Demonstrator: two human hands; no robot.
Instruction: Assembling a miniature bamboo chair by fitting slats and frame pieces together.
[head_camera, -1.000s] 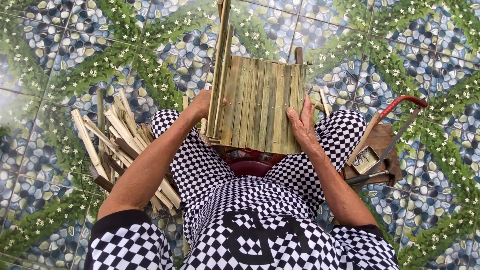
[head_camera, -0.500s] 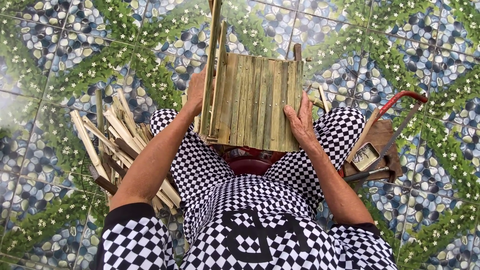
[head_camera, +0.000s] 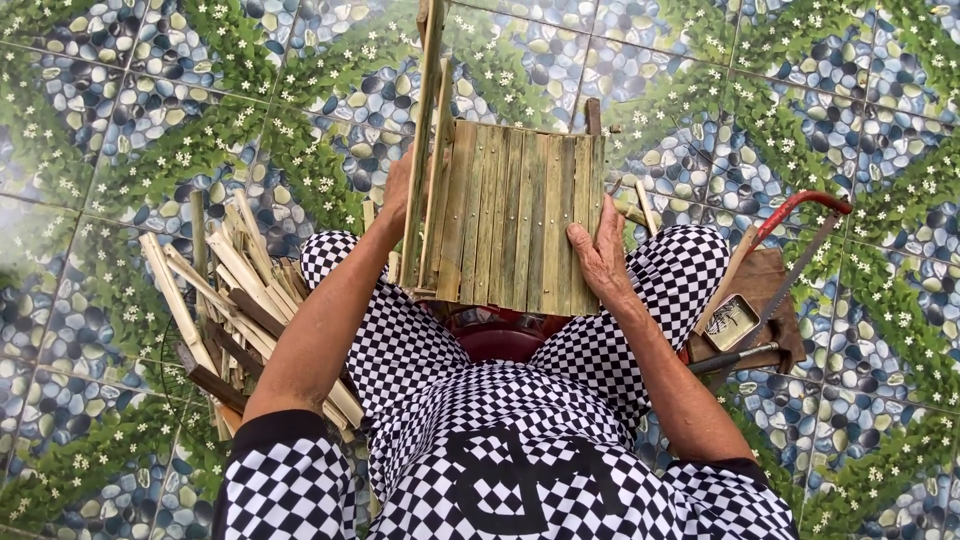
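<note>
A panel of nailed bamboo slats (head_camera: 520, 215) rests across my knees, with a tall upright bamboo frame piece (head_camera: 425, 120) at its left edge. My left hand (head_camera: 398, 195) grips the left side of the panel behind that upright, its fingers partly hidden. On the panel's right side my right hand (head_camera: 598, 255) lies flat, fingers spread and curled over the edge. I sit in black-and-white checkered clothes above a dark red stool (head_camera: 500, 338).
A heap of split bamboo strips (head_camera: 225, 290) lies on the tiled floor at my left. At my right a wooden block (head_camera: 765, 300) carries a small tin (head_camera: 732, 322), a hammer (head_camera: 735, 358) and a red-framed hacksaw (head_camera: 800, 235).
The panel has shifted slightly up and away from me. My left hand slid higher along its left edge, and the right hand stayed on the right side.
</note>
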